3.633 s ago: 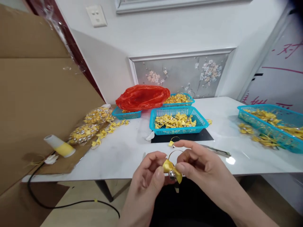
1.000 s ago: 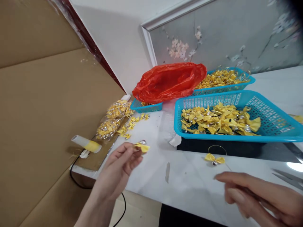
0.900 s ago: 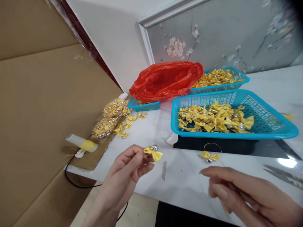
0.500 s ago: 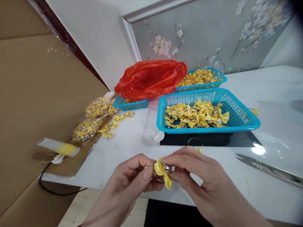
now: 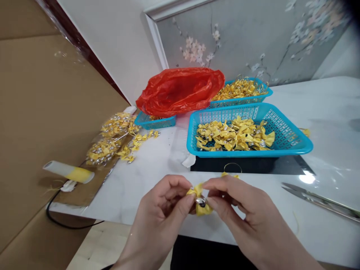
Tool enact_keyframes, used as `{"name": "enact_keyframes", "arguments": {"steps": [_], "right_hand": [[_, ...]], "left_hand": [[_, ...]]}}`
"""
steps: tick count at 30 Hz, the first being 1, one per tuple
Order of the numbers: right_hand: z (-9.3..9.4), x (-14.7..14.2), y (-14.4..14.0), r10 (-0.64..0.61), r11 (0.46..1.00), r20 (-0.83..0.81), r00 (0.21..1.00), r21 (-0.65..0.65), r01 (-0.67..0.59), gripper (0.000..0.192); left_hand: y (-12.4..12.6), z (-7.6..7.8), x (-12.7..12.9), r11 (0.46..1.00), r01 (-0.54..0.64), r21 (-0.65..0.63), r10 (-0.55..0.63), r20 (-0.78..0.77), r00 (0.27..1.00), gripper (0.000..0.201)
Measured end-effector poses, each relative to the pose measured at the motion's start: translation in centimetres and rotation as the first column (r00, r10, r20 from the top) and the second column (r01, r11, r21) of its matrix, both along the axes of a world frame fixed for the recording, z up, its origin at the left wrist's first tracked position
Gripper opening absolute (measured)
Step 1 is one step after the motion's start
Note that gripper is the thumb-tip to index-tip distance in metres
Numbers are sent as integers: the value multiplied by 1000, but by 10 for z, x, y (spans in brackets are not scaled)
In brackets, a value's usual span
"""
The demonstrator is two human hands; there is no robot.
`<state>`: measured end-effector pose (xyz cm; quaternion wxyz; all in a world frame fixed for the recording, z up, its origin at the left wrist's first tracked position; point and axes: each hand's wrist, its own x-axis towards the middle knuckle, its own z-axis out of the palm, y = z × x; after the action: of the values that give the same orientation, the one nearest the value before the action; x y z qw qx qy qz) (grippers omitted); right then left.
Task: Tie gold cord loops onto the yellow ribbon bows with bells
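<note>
Between my fingertips, above the table's front edge, is a yellow ribbon bow (image 5: 204,209) with a shiny silver bead at its middle. My left hand (image 5: 165,210) pinches the bow's left side between thumb and fingers. On the right side, my right hand (image 5: 239,202) has its thumb and index finger closed on the ribbon. Behind my right fingers lies another yellow bow with a thin gold wire loop (image 5: 233,164), partly covered. Beyond my hands, a blue basket (image 5: 250,153) holds many similar bows with silver beads.
A red plastic bag (image 5: 180,92) covers part of a small blue basket (image 5: 157,123). Another blue basket (image 5: 242,102) of bows stands behind. Bunches of bows (image 5: 104,150) lie left, near a white-and-yellow tube (image 5: 69,171). Scissors (image 5: 320,202) lie at right.
The bow has turned between my fingers, so its silver bead now faces me. My left hand has shifted slightly right and up, and my right fingertips have moved to the ribbon's edge.
</note>
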<state>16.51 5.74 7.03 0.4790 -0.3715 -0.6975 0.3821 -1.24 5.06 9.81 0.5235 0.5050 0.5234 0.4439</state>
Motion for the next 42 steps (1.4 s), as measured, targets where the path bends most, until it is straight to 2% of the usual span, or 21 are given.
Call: {"name": "enact_keyframes", "arguments": {"steps": [4,8,10,13,17,22,24,27,29,31,34,38,42], "right_hand": [[-4,0,1,36,989,30,999,144,-40,33],[-8,-1,1,1,984,0,1000,176,-1,29],[-9,-1,0,-25,979,36,999,203,17,25],[-10,-2,-4,-65,967,123,990,253,31,21],[-13,-4,-6,-85,961,141,986,272,44,19],[-16,-6,-4,-122,946,139,983,316,73,18],[-17,-7,-4,-140,939,136,981,331,88,17],[-20,-9,-5,-228,901,126,965,403,161,16],[-22,-11,-7,-297,875,125,947,432,217,12],[-24,-12,-8,-315,883,132,940,403,240,7],[-26,-12,-7,-279,935,132,951,265,237,9],[-24,-9,-4,-222,972,104,970,108,211,15],[-22,-11,-1,-154,986,79,985,75,148,5]], "left_hand": [[-2,-3,2,999,-49,15,50,-34,998,9],[-3,-1,4,998,-64,-2,63,-70,996,7],[-4,0,5,997,-72,8,72,-84,994,7],[-5,2,7,994,-86,64,92,-92,992,11],[-6,4,11,986,-92,141,114,-160,981,17],[-9,3,13,953,-171,248,228,-222,948,22],[-10,1,11,943,-146,300,225,-252,941,25],[-11,-1,11,931,-88,353,206,-312,927,30],[-12,-1,13,926,-100,363,226,-322,919,31],[-12,0,17,929,-172,327,270,-284,920,28],[-10,1,18,935,-292,199,332,-214,919,20],[-4,-1,9,958,-251,138,276,-218,936,12],[-6,-2,5,973,-196,123,217,-181,959,15]]}}
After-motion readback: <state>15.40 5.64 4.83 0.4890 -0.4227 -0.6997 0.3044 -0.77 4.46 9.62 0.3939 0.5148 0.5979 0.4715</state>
